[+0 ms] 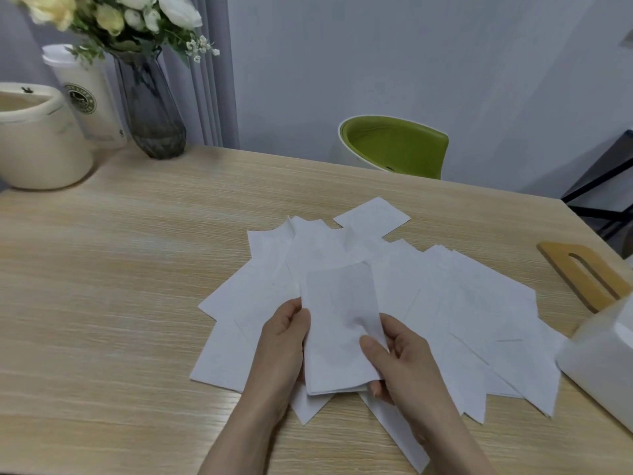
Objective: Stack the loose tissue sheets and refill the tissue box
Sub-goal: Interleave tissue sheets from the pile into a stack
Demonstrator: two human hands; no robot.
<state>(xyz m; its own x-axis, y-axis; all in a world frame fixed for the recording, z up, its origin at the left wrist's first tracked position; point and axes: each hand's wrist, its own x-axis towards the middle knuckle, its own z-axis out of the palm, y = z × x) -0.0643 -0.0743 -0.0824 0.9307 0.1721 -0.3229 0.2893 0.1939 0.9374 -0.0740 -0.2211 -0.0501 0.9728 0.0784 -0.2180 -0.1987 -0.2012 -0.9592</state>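
Observation:
A small stack of white tissue sheets (337, 330) is held up just above the table, between both hands. My left hand (282, 347) grips its left edge, thumb on top. My right hand (397, 358) pinches its right edge, thumb across the top sheet and fingers under it. Several loose tissue sheets (479, 310) lie fanned out on the wooden table (120, 286) below and around the hands. The white tissue box (606, 351) stands at the right edge, partly cut off. Its wooden lid (582, 272) with a slot lies just beyond it.
At the back left stand a cream container (37, 142), a white lidded cup (85, 97) and a glass vase (150, 111) of flowers. A green chair (394, 145) sits behind the table's far edge. A dark metal frame (603, 180) is at the far right.

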